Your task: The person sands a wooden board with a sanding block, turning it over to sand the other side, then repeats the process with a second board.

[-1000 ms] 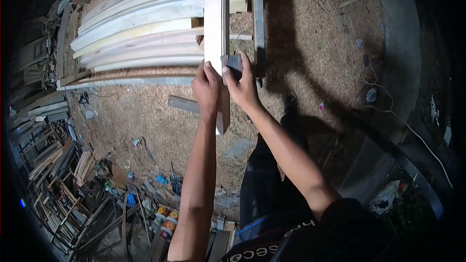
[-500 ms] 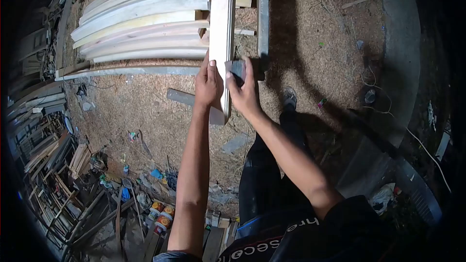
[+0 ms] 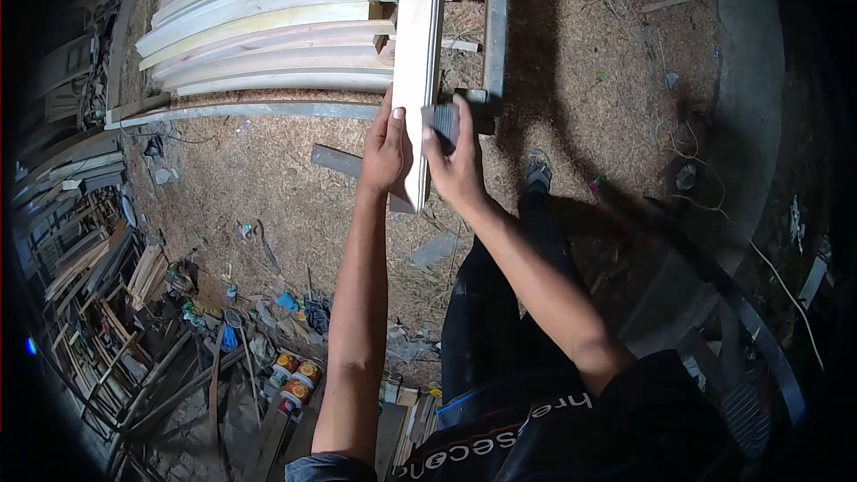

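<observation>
This looks like a woodworking yard, with pale boards (image 3: 277, 31) laid in rows, littered ground (image 3: 616, 116) and heaped scrap wood (image 3: 146, 274).

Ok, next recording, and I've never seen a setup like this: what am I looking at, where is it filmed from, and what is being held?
There is no machine here, just a person's two bare hands. The view comes from one camera worn on the head, looking forward and down, so the arms reach up from the bottom. The left hand grips a long pale board by its left side, thumb on the near face. The right hand holds a dark ridged block at the board's grooved right edge; whether they touch is hard to tell. Beyond, more pale lengths of wood lie side by side behind a grey rail. Tubs stand at lower left.
</observation>
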{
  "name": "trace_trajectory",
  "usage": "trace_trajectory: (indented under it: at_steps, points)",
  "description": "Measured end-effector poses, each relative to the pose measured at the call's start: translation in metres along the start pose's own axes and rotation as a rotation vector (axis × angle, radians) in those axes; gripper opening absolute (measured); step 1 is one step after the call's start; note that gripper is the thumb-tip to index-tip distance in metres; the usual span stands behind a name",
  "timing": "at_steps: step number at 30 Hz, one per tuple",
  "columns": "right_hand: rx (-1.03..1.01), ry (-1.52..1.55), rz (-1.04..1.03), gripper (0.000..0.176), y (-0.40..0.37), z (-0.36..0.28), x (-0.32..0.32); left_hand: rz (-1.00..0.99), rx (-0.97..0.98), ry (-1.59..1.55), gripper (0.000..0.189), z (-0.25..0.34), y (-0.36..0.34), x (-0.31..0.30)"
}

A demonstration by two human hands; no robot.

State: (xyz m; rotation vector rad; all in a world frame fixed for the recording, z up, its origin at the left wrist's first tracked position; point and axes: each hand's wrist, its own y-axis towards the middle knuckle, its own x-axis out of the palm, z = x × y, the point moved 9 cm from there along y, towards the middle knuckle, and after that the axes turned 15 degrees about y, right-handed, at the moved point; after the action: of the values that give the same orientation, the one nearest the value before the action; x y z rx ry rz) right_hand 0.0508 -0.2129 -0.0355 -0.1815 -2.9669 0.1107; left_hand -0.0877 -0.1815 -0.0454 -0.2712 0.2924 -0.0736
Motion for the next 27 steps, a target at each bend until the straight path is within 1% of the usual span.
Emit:
trace_trajectory:
  at_steps: [1,2,4,6,7,8,10,11,14,15,16,18,22,23,25,27]
  points:
    - [0.031,0.131,0.013,0.067,-0.015,0.007,0.001,0.004,-0.001,0.002,0.052,0.0,0.0,-0.001]
    - [-0.019,-0.017,0.005,0.067,-0.027,0.007,0.0,0.005,-0.007,-0.016,0.051,-0.002,-0.001,-0.001]
    - [-0.013,-0.016,0.01,0.067,-0.03,0.011,0.0,0.011,-0.017,-0.029,0.051,-0.007,-0.003,-0.001]
    - [-0.03,0.0,0.006,0.065,-0.021,0.014,-0.001,-0.055,-0.086,-0.269,0.052,-0.02,-0.008,0.004]
    - [0.041,0.133,0.02,0.064,-0.013,0.01,0.0,-0.083,-0.084,-0.324,0.053,-0.027,-0.012,0.006]
    - [0.018,0.151,0.023,0.063,-0.001,-0.001,0.001,-0.078,-0.083,-0.323,0.053,-0.033,-0.015,0.005]
    - [0.021,0.138,0.037,0.062,0.017,-0.003,-0.001,-0.06,-0.039,-0.298,0.051,-0.027,-0.029,0.005]
    - [0.022,0.153,0.034,0.063,0.022,-0.005,0.001,-0.004,-0.029,-0.125,0.05,-0.025,-0.036,-0.001]
    - [0.017,0.106,0.036,0.064,0.012,-0.004,0.001,0.019,-0.042,-0.098,0.049,-0.023,-0.041,-0.002]
    - [-0.042,0.056,0.029,0.065,0.003,-0.001,0.002,0.026,-0.036,-0.168,0.049,-0.024,-0.041,0.0]
    - [0.043,0.135,0.023,0.065,-0.008,-0.001,0.002,0.027,-0.034,-0.175,0.049,-0.029,-0.04,0.001]
    - [-0.016,-0.014,0.015,0.066,-0.024,-0.005,0.002,0.02,-0.017,-0.229,0.049,-0.034,-0.038,0.002]
    - [0.034,0.023,0.02,0.065,-0.033,0.002,0.002,0.028,-0.009,-0.237,0.049,-0.037,-0.039,0.002]
    - [-0.012,0.007,0.025,0.065,-0.03,0.0,0.001,0.022,-0.027,-0.251,0.049,-0.039,-0.039,0.002]
    - [0.01,0.116,0.046,0.065,-0.013,0.002,0.001,0.015,-0.058,-0.27,0.049,-0.04,-0.042,0.005]
    - [0.013,0.162,0.062,0.065,0.014,-0.004,0.002,0.039,-0.036,-0.204,0.048,-0.032,-0.041,0.002]
